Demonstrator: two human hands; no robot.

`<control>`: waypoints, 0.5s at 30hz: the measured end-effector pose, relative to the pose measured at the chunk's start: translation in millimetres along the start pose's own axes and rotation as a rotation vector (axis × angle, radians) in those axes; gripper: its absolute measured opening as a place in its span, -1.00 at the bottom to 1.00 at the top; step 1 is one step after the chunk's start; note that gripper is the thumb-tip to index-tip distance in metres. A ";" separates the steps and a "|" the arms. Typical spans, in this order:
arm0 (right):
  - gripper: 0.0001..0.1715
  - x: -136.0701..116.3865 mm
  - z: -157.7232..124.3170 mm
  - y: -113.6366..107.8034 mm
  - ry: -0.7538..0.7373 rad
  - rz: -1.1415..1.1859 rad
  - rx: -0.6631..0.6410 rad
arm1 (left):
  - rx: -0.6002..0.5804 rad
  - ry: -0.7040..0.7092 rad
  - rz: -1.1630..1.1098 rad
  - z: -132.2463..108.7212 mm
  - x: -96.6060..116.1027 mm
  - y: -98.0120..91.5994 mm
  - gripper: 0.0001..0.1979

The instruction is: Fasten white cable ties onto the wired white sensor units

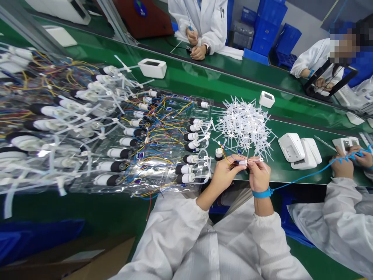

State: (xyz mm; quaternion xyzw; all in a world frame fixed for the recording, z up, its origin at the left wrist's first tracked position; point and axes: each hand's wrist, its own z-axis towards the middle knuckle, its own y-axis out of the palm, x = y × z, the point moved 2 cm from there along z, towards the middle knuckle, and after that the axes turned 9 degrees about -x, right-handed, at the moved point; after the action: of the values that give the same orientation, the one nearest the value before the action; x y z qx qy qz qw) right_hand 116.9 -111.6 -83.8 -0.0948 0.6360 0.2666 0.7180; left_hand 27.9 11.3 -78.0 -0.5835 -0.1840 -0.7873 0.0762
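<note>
Wired part (242, 163) is pinched by left hand (223, 174) and right hand (259, 175) just in front of strip pile (243, 126), seemingly unfinished; strip-fitted parts (185, 178) are laid left of pile, apparently far from used up.

Electronics assembly line, factory by look of it — long green counters (279, 171) with people in white work coats (214, 23) on both sides. Blue wrist strap (261, 193) on cord (303, 179). Wired parts (115, 153) repeated in rows on clear plastic (163, 171), heap of white ties (243, 126), matching white housings (153, 68) with small dark windows — bulk work. Blue crates (265, 27) stacked behind.
</note>
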 end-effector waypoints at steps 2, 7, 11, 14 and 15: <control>-0.77 -0.1 -0.1 -0.5 0.010 -0.001 0.001 | 0.007 -0.027 -0.011 -0.1 -1.2 -0.2 -0.82; -0.78 -1.8 -1.5 -0.8 0.004 0.048 -0.010 | 0.006 -0.030 -0.039 -0.1 -0.9 -0.7 -0.83; -0.78 -3.7 -3.0 -1.4 0.000 0.095 -0.041 | -0.004 -0.021 -0.038 0.1 1.6 -0.3 -0.83; -0.74 -3.6 -3.6 -2.3 0.027 0.096 -0.047 | -0.005 -0.013 -0.023 0.0 3.3 -0.3 -0.83; -0.73 -3.2 -3.6 -2.6 0.042 0.086 -0.045 | -0.002 -0.012 -0.019 -0.3 3.8 -0.4 -0.83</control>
State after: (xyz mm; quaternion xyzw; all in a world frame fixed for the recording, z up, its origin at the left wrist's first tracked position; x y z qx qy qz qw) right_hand 114.9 -116.3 -81.9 -0.0892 0.6480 0.3093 0.6902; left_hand 26.3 12.0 -74.5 -0.5863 -0.1893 -0.7849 0.0669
